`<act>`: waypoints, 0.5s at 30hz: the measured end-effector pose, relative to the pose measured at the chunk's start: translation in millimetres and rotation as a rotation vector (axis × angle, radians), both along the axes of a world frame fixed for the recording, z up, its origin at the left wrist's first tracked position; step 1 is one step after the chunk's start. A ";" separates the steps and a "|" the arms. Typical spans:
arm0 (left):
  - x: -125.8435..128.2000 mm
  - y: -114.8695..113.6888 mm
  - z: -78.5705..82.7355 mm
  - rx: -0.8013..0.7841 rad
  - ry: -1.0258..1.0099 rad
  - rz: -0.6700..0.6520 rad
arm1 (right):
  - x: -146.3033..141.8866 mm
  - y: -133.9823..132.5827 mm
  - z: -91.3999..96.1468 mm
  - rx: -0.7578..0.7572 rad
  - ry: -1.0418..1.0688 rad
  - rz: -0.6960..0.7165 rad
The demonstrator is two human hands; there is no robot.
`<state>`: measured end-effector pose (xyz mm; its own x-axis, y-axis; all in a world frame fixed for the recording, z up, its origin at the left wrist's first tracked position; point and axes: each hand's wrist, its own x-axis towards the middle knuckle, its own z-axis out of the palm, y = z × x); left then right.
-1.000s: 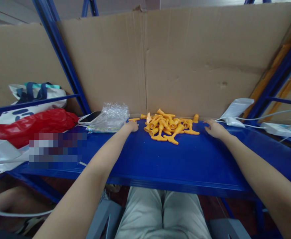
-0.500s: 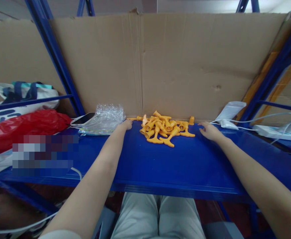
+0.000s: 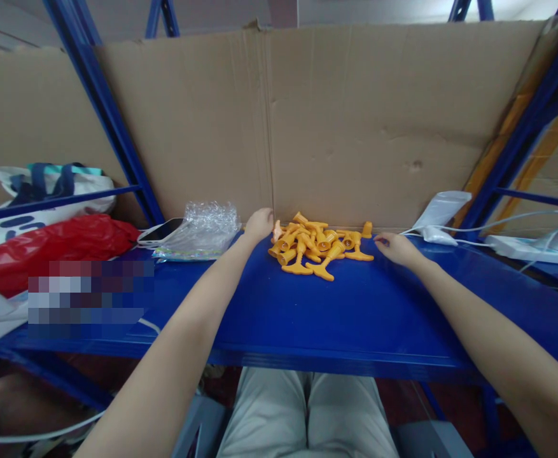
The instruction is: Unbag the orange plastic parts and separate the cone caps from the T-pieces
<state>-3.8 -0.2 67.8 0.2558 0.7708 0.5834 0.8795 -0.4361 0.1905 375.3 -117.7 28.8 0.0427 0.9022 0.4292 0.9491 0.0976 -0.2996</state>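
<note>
Several orange plastic pieces [image 3: 324,238] lie in a loose pile on the blue shelf [image 3: 307,318], against the cardboard. They have a hollow, cone-shaped end and a curved crossbar at the other. My left hand [image 3: 261,222] is at the pile's left edge by the cardboard, its back towards me; its fingers are mostly hidden, and I cannot see whether it grips a piece. A paler orange piece [image 3: 277,230] stands beside it. To the right of the pile, my right hand [image 3: 397,248] rests with loosely bent fingers, apart from the pieces, with nothing seen in it.
Left of the pile are clear plastic packaging [image 3: 207,229] and a phone [image 3: 164,230]. A red bag [image 3: 69,245] lies farther left. A white plastic item [image 3: 443,216] with cables and a white power strip [image 3: 536,249] are at right. Tall cardboard [image 3: 355,127] closes the back.
My left hand has moved right and slightly up, over where a flat orange piece lay at the pile's left end. My right hand has shifted slightly left, its fingers closer together.
</note>
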 end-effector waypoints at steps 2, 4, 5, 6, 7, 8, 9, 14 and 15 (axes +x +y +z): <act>16.2 -11.3 7.5 0.017 -0.061 -0.067 | -18.9 0.5 1.1 -0.052 0.148 -0.005; 31.2 -24.5 13.7 0.029 -0.095 -0.152 | -39.8 2.1 0.7 -0.133 0.263 -0.043; 38.1 -31.7 16.2 0.023 -0.093 -0.203 | -49.3 3.0 0.1 -0.160 0.266 -0.070; 44.4 -39.3 18.2 0.008 -0.084 -0.250 | -57.2 3.8 -0.8 -0.166 0.253 -0.101; 50.2 -46.9 19.6 -0.022 -0.066 -0.288 | -63.0 4.6 -1.9 -0.156 0.250 -0.132; 55.4 -54.6 20.0 -0.068 -0.042 -0.316 | -66.5 5.3 -3.0 -0.150 0.252 -0.157; 60.1 -62.2 19.3 -0.123 -0.009 -0.346 | -67.7 6.0 -4.2 -0.142 0.261 -0.172; 72.0 -94.9 -1.4 -0.250 0.145 -0.475 | -54.9 11.3 -10.1 -0.154 0.301 -0.178; 72.0 -100.0 -7.5 -0.236 0.165 -0.472 | -52.4 12.7 -10.6 -0.146 0.290 -0.162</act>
<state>68.3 -100.2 60.4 0.6787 0.6553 0.3316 0.6254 -0.7524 0.2069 322.9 -105.0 18.2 0.2912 0.9246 0.2457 0.8223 -0.1107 -0.5581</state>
